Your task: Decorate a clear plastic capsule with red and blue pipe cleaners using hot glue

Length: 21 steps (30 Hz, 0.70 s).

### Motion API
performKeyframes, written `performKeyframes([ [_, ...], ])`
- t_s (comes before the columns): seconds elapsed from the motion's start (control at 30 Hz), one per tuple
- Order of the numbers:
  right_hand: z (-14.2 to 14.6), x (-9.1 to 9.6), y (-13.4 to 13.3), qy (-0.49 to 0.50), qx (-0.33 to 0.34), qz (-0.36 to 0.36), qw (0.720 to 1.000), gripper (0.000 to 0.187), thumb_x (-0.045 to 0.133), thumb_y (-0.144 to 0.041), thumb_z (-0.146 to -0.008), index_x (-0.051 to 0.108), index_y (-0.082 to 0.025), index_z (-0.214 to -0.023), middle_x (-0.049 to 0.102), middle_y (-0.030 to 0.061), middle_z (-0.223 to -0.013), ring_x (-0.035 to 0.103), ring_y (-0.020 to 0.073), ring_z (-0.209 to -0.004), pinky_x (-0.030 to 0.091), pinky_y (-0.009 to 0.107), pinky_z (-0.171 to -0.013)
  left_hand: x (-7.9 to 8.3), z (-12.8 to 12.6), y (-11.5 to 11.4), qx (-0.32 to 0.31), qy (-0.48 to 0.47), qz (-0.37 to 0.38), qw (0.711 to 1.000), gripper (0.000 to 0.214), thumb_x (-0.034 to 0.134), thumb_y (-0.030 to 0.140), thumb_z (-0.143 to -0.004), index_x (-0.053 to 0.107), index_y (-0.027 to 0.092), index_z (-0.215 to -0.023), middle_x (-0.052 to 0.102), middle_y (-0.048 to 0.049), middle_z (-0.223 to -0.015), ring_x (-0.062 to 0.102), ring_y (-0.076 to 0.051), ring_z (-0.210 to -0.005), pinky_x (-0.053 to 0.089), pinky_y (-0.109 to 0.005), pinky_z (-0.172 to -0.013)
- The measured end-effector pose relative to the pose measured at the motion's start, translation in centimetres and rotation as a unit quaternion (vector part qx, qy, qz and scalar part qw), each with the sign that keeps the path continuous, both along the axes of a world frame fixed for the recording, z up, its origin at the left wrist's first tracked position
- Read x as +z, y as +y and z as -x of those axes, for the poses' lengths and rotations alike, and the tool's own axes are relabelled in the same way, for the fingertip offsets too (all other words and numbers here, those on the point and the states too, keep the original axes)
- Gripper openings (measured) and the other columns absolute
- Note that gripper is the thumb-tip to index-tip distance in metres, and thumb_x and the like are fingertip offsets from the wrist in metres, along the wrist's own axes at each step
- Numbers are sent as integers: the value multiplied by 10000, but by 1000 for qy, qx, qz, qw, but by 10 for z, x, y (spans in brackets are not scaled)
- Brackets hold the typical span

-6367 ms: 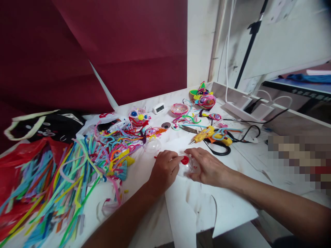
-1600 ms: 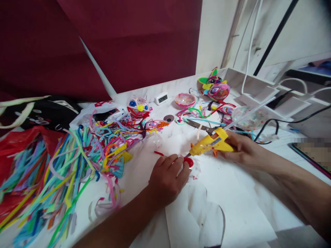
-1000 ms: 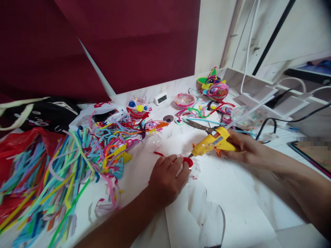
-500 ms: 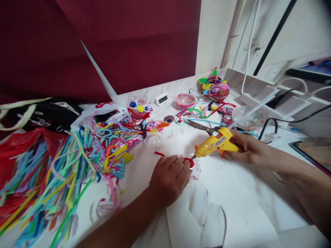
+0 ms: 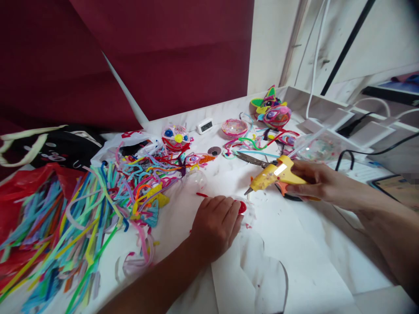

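Note:
My right hand (image 5: 312,181) is wrapped round a yellow hot glue gun (image 5: 273,176), its dark nozzle pointing down and left above the white paper. A clear glue stick runs out of the gun's back. My left hand (image 5: 216,224) presses down on a red pipe cleaner (image 5: 242,207) bent into a curve; one end pokes out beyond the fingers, and the rest is mostly hidden under the palm. The nozzle is apart from the red piece. Scissors (image 5: 250,160) lie behind the glue gun, their handles partly covered by it.
Loose pipe cleaners (image 5: 81,222) spread over the left side by a red bag (image 5: 19,185). Decorated clear balls (image 5: 176,137), a pink-rimmed bowl (image 5: 234,127) and a small digital clock (image 5: 204,126) stand at the back. Cut white paper (image 5: 304,261) lies in front; chargers (image 5: 337,117) are right.
My right hand has lifted the glue gun slightly, drawing its nozzle away from the red pipe cleaner. My left hand stays in nearly the same place.

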State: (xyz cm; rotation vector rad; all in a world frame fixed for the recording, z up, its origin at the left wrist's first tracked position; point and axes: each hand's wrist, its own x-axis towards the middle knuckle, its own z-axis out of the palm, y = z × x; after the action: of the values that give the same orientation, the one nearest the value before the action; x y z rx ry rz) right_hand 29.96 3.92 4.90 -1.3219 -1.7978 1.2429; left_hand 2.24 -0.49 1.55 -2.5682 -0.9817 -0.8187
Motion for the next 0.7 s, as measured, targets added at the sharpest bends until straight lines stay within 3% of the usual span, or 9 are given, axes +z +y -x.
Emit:
performKeyframes([
  [0.1, -8, 1, 3, 4, -9, 57, 998, 282, 622, -413, -805, 528, -186, -943, 594, 41, -829, 515, 118, -642, 386, 222, -501, 0, 0, 0, 4, -1, -2, 1000, 209, 569, 211, -859, 584, 119, -1046, 673, -87, -958, 604, -226, -905, 447, -369, -771],
  [0.17, -16, -4, 8, -17, -28, 34, 999, 316, 622, -425, -805, 520, -181, -977, 609, 68, -891, 546, 155, -743, 412, 247, -576, 1, -1, 0, 5, -2, -5, 1000, 201, 559, 214, -864, 585, 121, -1041, 673, -86, -949, 602, -223, -902, 448, -366, -770],
  [0.27, -29, -16, 18, -123, -57, -45, 990, 328, 596, -456, -817, 526, -173, -967, 592, 54, -819, 527, 158, -709, 392, 268, -569, 2, -1, 0, 0, -3, -5, 1000, 198, 557, 211, -864, 585, 109, -1031, 671, -88, -939, 599, -223, -897, 452, -368, -771],
  [0.37, -36, -22, 23, -237, -80, -108, 962, 380, 587, -481, -810, 552, -155, -1003, 578, 41, -734, 510, 158, -635, 374, 287, -541, 3, -1, 0, -2, -5, -3, 1000, 197, 562, 197, -855, 587, 101, -1026, 667, -90, -943, 597, -226, -896, 458, -372, -771],
  [0.43, -34, -19, 21, -288, -110, -154, 939, 439, 597, -455, -805, 562, -133, -1100, 626, 89, -824, 556, 196, -690, 410, 318, -597, 2, -1, -1, -2, -7, -1, 1000, 197, 563, 191, -852, 588, 100, -1025, 665, -89, -940, 596, -226, -890, 462, -373, -772],
  [0.53, -16, -9, 7, -306, -132, -297, 895, 352, 561, -369, -838, 621, -126, -1087, 633, 159, -983, 581, 264, -858, 443, 387, -748, 0, -1, -1, -1, -21, 2, 1000, 196, 568, 197, -851, 589, 107, -1025, 661, -90, -937, 592, -223, -884, 470, -370, -777],
  [0.6, 4, -3, -5, -232, -78, -363, 899, 238, 535, -302, -860, 653, -175, -1023, 636, 132, -1010, 579, 253, -931, 446, 392, -838, -1, -1, -1, -1, -37, 8, 999, 194, 569, 201, -852, 589, 115, -1024, 656, -91, -939, 589, -218, -885, 476, -364, -778],
  [0.7, 37, 0, -22, -110, 69, -337, 932, 200, 530, -237, -868, 653, -234, -1025, 655, 82, -1021, 583, 225, -988, 465, 385, -861, -3, -1, -1, -4, -62, 29, 998, 193, 569, 189, -846, 587, 128, -1029, 650, -88, -936, 590, -208, -884, 481, -360, -784],
])
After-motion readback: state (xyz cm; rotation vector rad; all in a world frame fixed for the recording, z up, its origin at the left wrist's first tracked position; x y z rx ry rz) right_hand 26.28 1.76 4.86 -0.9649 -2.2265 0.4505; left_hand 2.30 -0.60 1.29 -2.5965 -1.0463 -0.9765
